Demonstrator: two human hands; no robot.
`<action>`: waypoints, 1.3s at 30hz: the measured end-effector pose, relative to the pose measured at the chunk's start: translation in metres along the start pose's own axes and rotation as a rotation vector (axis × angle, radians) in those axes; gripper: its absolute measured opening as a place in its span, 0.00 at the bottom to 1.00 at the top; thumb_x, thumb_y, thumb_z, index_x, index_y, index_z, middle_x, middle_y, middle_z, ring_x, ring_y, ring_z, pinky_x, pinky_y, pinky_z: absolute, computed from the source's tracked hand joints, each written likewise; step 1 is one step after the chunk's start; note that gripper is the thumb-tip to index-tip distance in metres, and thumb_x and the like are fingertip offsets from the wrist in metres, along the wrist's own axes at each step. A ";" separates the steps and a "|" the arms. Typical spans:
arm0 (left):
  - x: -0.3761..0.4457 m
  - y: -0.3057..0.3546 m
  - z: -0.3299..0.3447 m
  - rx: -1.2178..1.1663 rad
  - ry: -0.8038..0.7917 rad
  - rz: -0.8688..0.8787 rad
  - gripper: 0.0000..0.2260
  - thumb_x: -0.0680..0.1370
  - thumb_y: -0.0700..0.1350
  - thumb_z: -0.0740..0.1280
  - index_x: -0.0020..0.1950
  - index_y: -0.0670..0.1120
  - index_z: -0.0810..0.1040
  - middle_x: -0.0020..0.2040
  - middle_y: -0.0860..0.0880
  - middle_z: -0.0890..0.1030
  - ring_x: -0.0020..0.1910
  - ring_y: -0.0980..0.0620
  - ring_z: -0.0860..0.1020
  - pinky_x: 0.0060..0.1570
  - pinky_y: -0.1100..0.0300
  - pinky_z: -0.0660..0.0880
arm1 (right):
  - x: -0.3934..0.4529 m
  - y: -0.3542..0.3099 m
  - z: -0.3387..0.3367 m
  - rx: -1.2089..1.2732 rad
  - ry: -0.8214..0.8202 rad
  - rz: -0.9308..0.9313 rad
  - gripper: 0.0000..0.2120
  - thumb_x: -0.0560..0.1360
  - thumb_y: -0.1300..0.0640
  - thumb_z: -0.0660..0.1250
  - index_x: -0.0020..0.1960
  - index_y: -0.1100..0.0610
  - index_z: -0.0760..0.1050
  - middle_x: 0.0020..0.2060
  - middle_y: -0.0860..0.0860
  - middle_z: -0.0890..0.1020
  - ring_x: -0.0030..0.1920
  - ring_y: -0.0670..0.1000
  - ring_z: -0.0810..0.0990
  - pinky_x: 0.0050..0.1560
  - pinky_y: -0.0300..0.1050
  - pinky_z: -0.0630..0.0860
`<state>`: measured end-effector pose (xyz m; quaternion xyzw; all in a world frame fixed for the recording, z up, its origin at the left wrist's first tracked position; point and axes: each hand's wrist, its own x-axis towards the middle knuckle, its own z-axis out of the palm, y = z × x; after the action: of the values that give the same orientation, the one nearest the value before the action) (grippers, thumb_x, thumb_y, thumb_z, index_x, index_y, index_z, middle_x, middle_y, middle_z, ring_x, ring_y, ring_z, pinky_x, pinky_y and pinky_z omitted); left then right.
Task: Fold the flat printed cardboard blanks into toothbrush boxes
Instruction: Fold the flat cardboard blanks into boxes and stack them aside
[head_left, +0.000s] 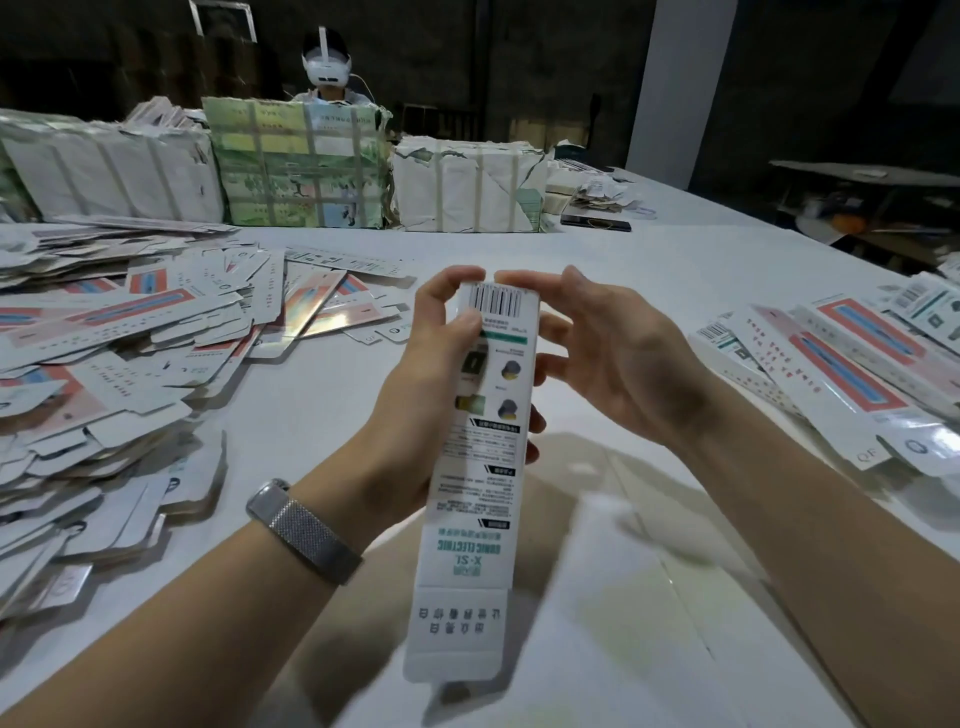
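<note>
Box (480, 457): long, narrow, printed; held above the table (649, 270) between both hands, barcode end away from the camera, near end flap hanging open.
Left hand (431, 364): grasps the box's far half; thumb lies on the printed face just under the barcode, fingers curl round the left edge and behind.
Right hand (608, 358): fingers bent only slightly, palm facing the box; a fingertip touches the far top end by the barcode. Whether the other fingers touch the right edge, cannot tell.
Watch (304, 525): metal mesh band, on the left wrist.
Blanks (119, 364): loose flat heap, left of the hands, on the table.
Right stack (857, 364): printed pieces lying at the table's right side.
Bundles (296, 166): wrapped, taped, in a row at the far edge.
Person (326, 62): seated behind the bundles, wearing a headset.
</note>
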<state>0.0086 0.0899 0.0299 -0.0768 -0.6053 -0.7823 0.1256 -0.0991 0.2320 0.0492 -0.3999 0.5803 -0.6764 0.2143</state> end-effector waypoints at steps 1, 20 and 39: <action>0.000 0.000 0.001 0.006 0.007 0.010 0.10 0.85 0.49 0.53 0.60 0.63 0.70 0.46 0.39 0.81 0.37 0.38 0.81 0.35 0.46 0.79 | 0.001 0.002 0.003 0.056 0.011 0.017 0.21 0.81 0.44 0.55 0.62 0.53 0.79 0.55 0.52 0.82 0.56 0.53 0.77 0.53 0.52 0.74; 0.017 -0.007 -0.007 0.022 0.097 0.079 0.30 0.66 0.50 0.67 0.61 0.79 0.70 0.68 0.56 0.71 0.63 0.59 0.74 0.58 0.46 0.72 | -0.009 -0.058 -0.056 -1.132 0.731 -0.114 0.22 0.72 0.52 0.71 0.66 0.50 0.77 0.59 0.48 0.77 0.53 0.46 0.77 0.50 0.44 0.77; 0.027 -0.023 -0.031 0.345 0.177 0.060 0.13 0.74 0.48 0.62 0.52 0.61 0.83 0.54 0.54 0.84 0.58 0.54 0.79 0.52 0.47 0.76 | -0.008 -0.039 -0.033 0.045 0.458 0.023 0.08 0.79 0.58 0.64 0.47 0.54 0.82 0.41 0.48 0.81 0.42 0.48 0.81 0.42 0.42 0.76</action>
<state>-0.0225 0.0626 0.0080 -0.0030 -0.7144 -0.6666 0.2128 -0.1136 0.2678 0.0840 -0.2242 0.6029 -0.7599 0.0937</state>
